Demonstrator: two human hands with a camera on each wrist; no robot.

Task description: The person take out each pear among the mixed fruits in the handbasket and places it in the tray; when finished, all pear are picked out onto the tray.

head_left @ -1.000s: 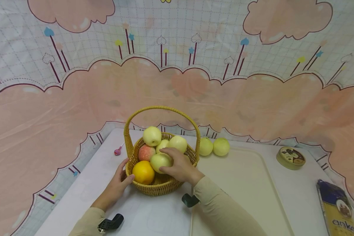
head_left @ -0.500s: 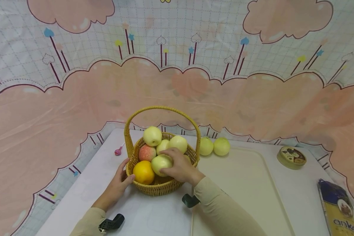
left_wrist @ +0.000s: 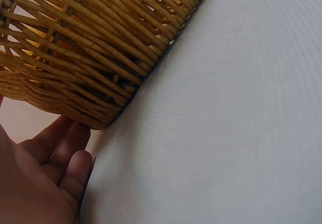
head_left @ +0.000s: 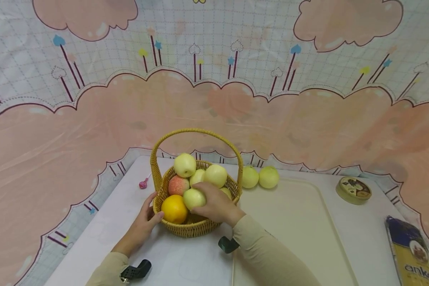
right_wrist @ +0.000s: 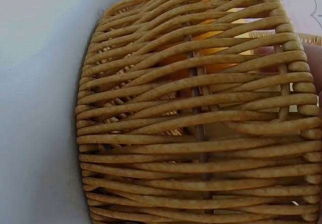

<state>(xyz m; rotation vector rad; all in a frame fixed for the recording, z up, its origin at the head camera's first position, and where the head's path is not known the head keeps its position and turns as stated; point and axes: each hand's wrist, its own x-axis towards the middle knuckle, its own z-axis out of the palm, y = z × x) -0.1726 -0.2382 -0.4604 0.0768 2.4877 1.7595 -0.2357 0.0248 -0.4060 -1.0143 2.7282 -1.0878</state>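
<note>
A wicker basket (head_left: 191, 230) with a tall arched handle stands on the white table, holding several fruits. My left hand (head_left: 143, 221) grips its left side, thumb at the rim; in the left wrist view, the curled fingers (left_wrist: 75, 171) lie against the lower weave. Inside the basket, my right hand (head_left: 216, 202) holds a pale green apple (head_left: 194, 199) between thumb and fingers. Around it are an orange (head_left: 174, 209), a reddish peach (head_left: 178, 186) and other pale apples (head_left: 184, 165). The right wrist view is mostly filled by the basket's woven wall (right_wrist: 201, 123), hiding the held apple.
Two green round fruits (head_left: 268, 177) sit behind a cream tray (head_left: 286, 230) to the basket's right. Farther right are a round tin (head_left: 354, 190) and a blue and gold packet (head_left: 411, 250). A pink lollipop (head_left: 143, 184) lies left of the basket.
My right hand has shifted slightly, its fingers now covering more of the apple's right side. More of a pale fruit behind the hand shows. The left hand and basket stay put.
</note>
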